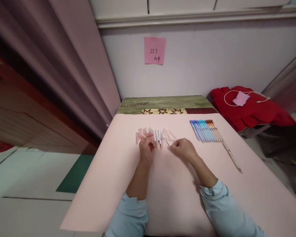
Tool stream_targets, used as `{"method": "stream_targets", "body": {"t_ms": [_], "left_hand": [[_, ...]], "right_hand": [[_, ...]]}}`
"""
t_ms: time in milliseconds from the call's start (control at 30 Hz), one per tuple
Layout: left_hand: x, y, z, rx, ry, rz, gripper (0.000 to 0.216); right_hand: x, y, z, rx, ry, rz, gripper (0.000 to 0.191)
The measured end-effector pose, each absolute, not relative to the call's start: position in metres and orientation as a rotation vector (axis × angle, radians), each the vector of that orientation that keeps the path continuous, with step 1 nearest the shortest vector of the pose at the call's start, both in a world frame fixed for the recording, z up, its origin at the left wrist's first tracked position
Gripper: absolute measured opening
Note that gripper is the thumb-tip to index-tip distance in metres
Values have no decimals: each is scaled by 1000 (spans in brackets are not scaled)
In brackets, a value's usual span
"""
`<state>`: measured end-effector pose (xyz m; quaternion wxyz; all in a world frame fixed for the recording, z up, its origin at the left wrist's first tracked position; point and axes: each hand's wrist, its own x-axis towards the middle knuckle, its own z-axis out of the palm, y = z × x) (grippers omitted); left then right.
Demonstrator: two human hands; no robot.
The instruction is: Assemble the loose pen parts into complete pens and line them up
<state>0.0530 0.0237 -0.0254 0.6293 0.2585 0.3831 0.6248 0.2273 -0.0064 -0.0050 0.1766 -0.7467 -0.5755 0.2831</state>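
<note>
My left hand (147,146) is closed over the left part of a group of disassembled pen parts, its fingers curled round a clear pen part (142,135). To its right, my right hand (184,148) pinches a thin white stick (168,143), which looks like a pen refill. Between the hands lie white pen refills (159,136), one with a dark tip, and pale pink pen tubes (172,134) at various angles. Clear and pink pen pieces (137,137) stand out past my left hand, which hides some of the group.
A neat row of blue, purple and brown-topped pens (203,131) lies at the right, with beige pens (232,156) slanting toward me. Pink paper (118,184) covers the table. A red cloth (256,112) with a white cable is beyond the right edge; a curtain (88,65) hangs left.
</note>
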Motion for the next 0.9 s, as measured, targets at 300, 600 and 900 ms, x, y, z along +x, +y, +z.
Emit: {"method": "stream_targets", "body": {"t_ms": [300,600,900], "left_hand": [[59,19,-25,692,877,1326,27],[66,13,-26,805,877,1191,34],[55,23,-21,539,898,1453,48]], "right_hand": [[263,-4,3,-1296,-1161,1534,24],[220,-5,-17,-1145,-1273,1629,30],[267,11,-33,-1842,-1124,506,25]]}}
